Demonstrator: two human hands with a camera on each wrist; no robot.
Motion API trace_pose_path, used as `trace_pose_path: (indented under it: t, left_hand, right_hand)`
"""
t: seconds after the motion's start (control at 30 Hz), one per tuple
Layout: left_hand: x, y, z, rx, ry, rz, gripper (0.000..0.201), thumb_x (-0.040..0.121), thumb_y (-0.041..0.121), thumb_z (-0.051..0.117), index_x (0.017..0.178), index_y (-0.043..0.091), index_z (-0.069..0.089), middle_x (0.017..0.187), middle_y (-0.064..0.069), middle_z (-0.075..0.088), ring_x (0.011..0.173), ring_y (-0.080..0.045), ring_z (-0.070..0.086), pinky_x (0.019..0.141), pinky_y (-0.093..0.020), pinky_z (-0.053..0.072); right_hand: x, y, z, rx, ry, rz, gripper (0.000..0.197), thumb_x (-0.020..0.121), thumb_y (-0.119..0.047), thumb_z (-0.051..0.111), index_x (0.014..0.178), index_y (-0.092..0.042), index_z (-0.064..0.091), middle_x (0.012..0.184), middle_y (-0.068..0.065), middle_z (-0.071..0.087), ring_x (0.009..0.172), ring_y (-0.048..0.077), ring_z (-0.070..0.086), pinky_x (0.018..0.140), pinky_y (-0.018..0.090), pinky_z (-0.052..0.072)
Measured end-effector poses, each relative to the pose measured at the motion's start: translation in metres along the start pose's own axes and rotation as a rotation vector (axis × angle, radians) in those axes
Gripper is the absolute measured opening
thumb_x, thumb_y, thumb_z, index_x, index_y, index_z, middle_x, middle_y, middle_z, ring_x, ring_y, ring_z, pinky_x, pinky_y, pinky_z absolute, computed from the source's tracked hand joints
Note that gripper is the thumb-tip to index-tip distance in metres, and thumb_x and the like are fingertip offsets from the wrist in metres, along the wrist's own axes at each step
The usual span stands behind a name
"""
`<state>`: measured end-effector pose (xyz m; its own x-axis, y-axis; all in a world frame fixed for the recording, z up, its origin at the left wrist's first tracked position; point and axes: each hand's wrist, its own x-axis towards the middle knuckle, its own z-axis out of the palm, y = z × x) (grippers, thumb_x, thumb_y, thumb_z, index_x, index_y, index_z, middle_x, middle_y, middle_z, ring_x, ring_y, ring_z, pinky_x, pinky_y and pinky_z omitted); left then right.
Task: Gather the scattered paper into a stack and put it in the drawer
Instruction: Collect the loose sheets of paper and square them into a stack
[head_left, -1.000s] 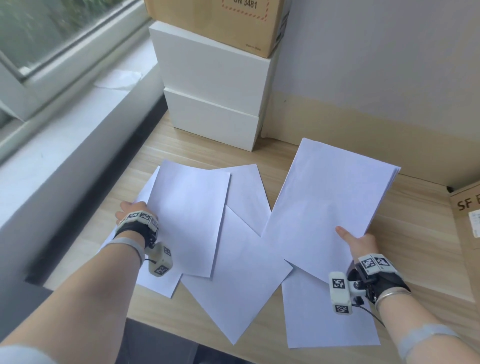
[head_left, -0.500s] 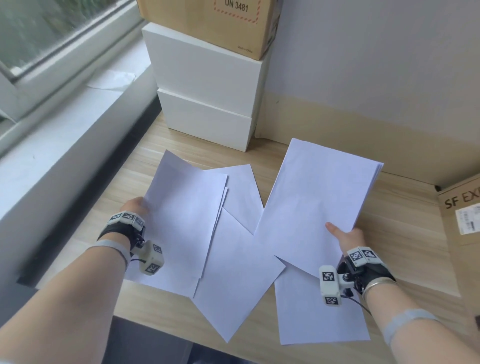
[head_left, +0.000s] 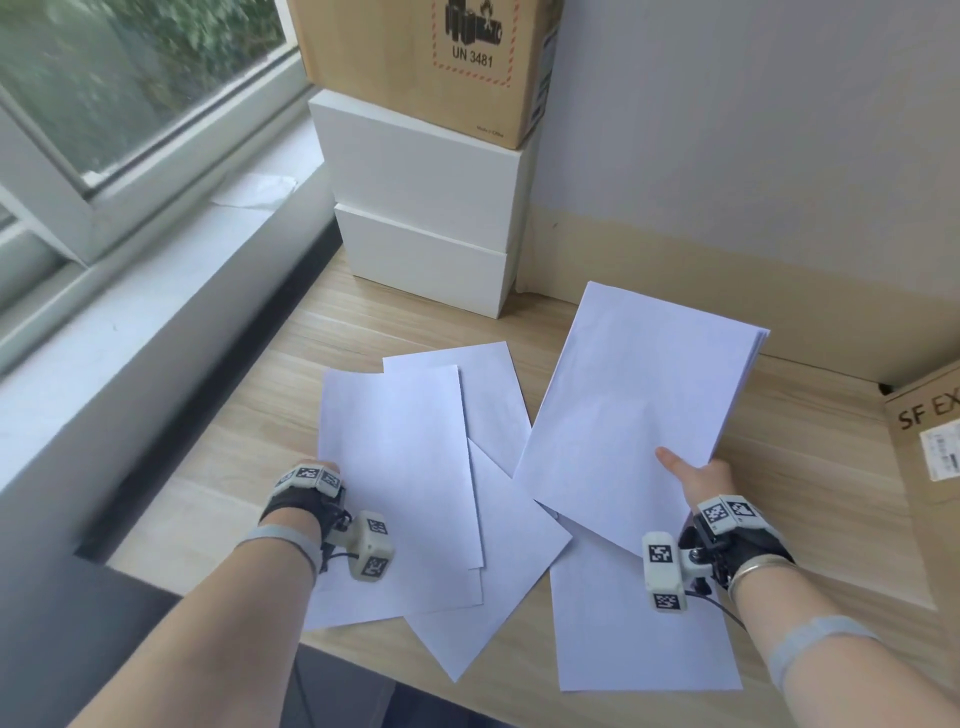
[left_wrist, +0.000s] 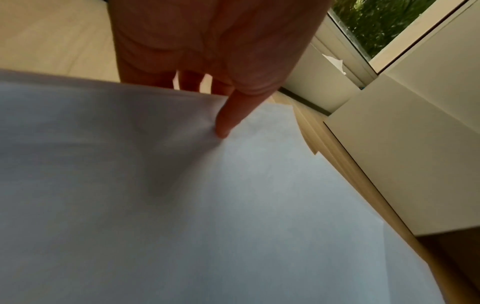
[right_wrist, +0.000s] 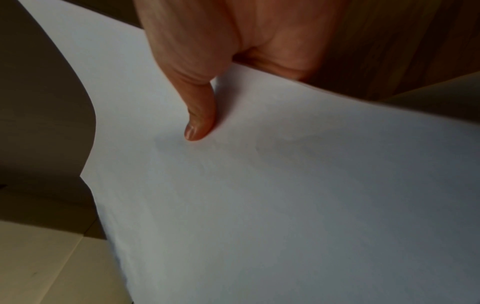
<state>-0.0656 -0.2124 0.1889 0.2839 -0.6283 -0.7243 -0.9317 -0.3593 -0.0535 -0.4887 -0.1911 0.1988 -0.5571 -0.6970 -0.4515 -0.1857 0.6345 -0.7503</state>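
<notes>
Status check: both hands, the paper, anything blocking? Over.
Left hand pinches two sheets; right hand pinches a lifted bundle. Three loose sheets on the desk. No drawer in view, nothing blocking.

- Right-hand sheaf: several blank white sheets, edges nearly flush, raised off the desk and tilted, near corner pinched.
- Left-hand sheets: two white sheets, overlapped, left edge lifted.
- Loose sheet, centre rear: flat, partly covered.
- Loose sheet, centre front: flat, skewed, corner overhanging the desk edge.
- Loose sheet, right front: flat, under the sheaf.
</notes>
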Motion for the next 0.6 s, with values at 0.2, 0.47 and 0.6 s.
trace_pose_path:
  t: [0.2, 0.47, 0.6]
  left_hand:
    - [-0.001, 0.029, 0.033, -0.382, 0.132, -0.192, 0.046, 0.089, 0.01, 0.047, 0.135, 0.004, 0.046, 0.147, -0.025, 0.033, 0.136, -0.045, 0.03, 0.112, -0.054, 0.028]
    - [0.002, 0.041, 0.04, -0.751, 0.303, -0.302, 0.034, 0.089, 0.003, 0.042, 0.12, 0.005, 0.054, 0.135, -0.022, 0.035, 0.119, -0.038, 0.044, 0.1, -0.04, 0.038]
    - [0.007, 0.043, 0.031, -0.814, 0.362, -0.129, 0.014, 0.085, 0.001, 0.037, 0.083, 0.008, 0.049, 0.102, -0.021, 0.048, 0.089, -0.035, 0.051, 0.081, -0.035, 0.04]
  right_hand:
    - [0.001, 0.007, -0.008, 0.017, -0.008, 0.002, 0.029, 0.081, -0.02, 0.072, 0.064, -0.003, 0.055, 0.067, 0.008, 0.054, 0.077, 0.022, 0.049, 0.071, 0.031, 0.036]
    - [-0.003, 0.02, -0.03, 0.039, 0.012, -0.045, 0.017, 0.082, -0.017, 0.07, 0.083, -0.004, 0.06, 0.091, 0.011, 0.059, 0.085, 0.021, 0.054, 0.077, 0.029, 0.038]
    - [-0.005, 0.027, -0.036, 0.053, 0.021, -0.042, 0.022, 0.082, -0.015, 0.07, 0.097, -0.002, 0.063, 0.096, 0.011, 0.06, 0.088, 0.021, 0.055, 0.079, 0.028, 0.039]
